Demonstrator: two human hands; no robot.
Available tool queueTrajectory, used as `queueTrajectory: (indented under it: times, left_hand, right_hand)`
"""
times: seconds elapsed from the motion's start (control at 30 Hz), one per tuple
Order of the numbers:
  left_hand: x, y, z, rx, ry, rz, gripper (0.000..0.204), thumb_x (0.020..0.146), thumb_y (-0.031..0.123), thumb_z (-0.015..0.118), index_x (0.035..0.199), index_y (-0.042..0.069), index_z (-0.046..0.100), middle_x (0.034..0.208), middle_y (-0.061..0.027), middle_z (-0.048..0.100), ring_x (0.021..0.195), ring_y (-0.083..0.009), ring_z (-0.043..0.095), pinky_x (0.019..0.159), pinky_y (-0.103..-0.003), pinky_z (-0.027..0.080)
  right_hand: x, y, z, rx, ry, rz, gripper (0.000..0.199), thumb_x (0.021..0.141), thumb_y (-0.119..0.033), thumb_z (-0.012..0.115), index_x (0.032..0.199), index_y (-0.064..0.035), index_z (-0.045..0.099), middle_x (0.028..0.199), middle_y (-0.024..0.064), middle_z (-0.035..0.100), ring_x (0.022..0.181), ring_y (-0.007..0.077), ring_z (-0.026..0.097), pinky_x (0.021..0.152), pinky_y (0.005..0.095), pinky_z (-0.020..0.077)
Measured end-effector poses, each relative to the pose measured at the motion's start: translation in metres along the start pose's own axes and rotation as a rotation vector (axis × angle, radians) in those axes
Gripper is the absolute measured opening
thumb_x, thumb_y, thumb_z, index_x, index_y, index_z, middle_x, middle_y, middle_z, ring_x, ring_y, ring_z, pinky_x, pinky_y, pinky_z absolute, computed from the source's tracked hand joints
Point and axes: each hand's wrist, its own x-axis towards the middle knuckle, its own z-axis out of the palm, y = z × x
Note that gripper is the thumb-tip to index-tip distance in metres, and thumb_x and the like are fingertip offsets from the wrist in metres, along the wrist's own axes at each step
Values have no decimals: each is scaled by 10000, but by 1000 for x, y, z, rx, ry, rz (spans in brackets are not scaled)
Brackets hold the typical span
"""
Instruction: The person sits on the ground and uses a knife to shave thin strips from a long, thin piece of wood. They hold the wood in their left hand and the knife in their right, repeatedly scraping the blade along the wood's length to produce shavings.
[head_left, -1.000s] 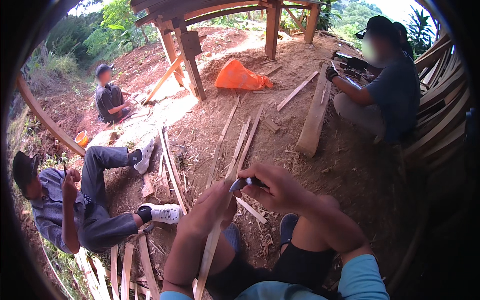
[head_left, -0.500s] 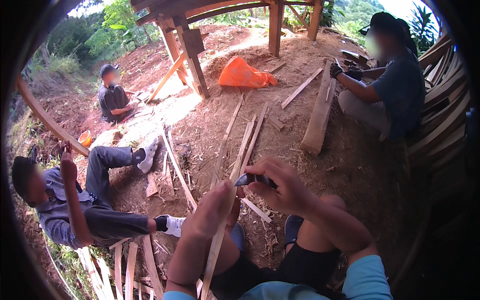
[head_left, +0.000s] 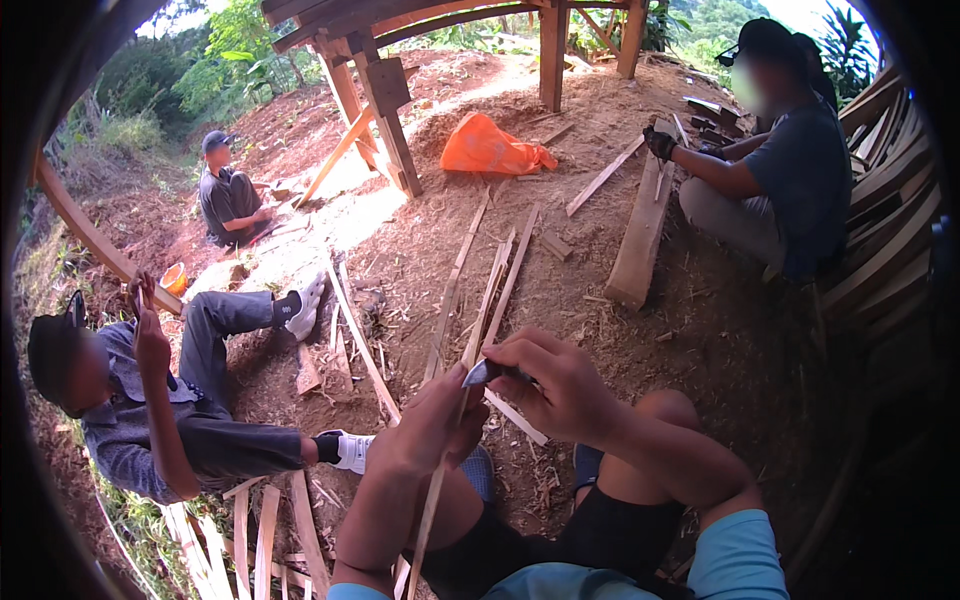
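My left hand (head_left: 432,428) grips a long thin wooden strip (head_left: 433,505) that runs from between my knees up past both hands. My right hand (head_left: 560,385) is closed on a small knife (head_left: 483,373), its blade lying against the strip just above my left thumb. I sit on bare earth with my knees bent, in dark shorts and a light blue top.
A person lies at the left looking at a phone (head_left: 140,295). Another sits farther back (head_left: 228,195), a third sits at the right by a thick plank (head_left: 640,235). Loose slats (head_left: 455,275), an orange bag (head_left: 490,148) and wooden posts (head_left: 385,110) are on the ground ahead.
My hands have stayed on the strip and knife with only a slight shift. The lying person has bent the near leg, drawing the foot in.
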Motion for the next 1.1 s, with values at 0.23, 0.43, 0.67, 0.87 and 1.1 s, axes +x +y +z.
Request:
queueTrajectory:
  times: [0.23, 0.43, 0.67, 0.87, 1.1]
  left_hand:
    - [0, -1, 7, -37, 19, 51, 436, 977, 451, 326, 840, 75, 497, 432, -16, 378, 268, -115, 339, 257, -220, 272]
    - [0, -3, 8, -25, 53, 21, 424, 982, 433, 310, 815, 79, 473, 433, -22, 377, 272, -118, 342, 257, -226, 275]
    - [-7, 0, 19, 110, 125, 66, 383, 1000, 363, 264, 782, 84, 412, 471, -18, 367, 327, -128, 341, 302, -248, 300]
    - [-5, -6, 26, 116, 90, 148, 376, 1003, 372, 302, 840, 72, 459, 490, -22, 381, 355, -130, 358, 328, -259, 299]
    - [-5, -17, 18, 80, 214, 176, 345, 963, 369, 395, 955, 45, 512, 496, 14, 418, 300, -71, 365, 242, -212, 288]
  right_hand:
    - [-4, -3, 1, 14, 31, 13, 206, 845, -127, 636, 1022, -33, 590, 852, 108, 605, 693, 282, 638, 576, 359, 505]
    - [-5, -1, 1, -125, 56, -52, 227, 830, -152, 641, 1025, -50, 590, 856, 90, 602, 703, 275, 633, 576, 354, 511]
    - [-2, -2, 6, -307, 116, -103, 207, 845, -176, 613, 1008, -53, 580, 848, 85, 582, 700, 267, 619, 560, 351, 502]
    - [-11, 4, 2, -87, 12, -38, 228, 867, -160, 598, 1034, -16, 541, 854, 121, 572, 693, 288, 618, 573, 368, 498]
    - [-17, -1, 11, -12, -9, -93, 241, 882, -185, 578, 1037, -36, 470, 869, 122, 534, 736, 334, 599, 588, 412, 475]
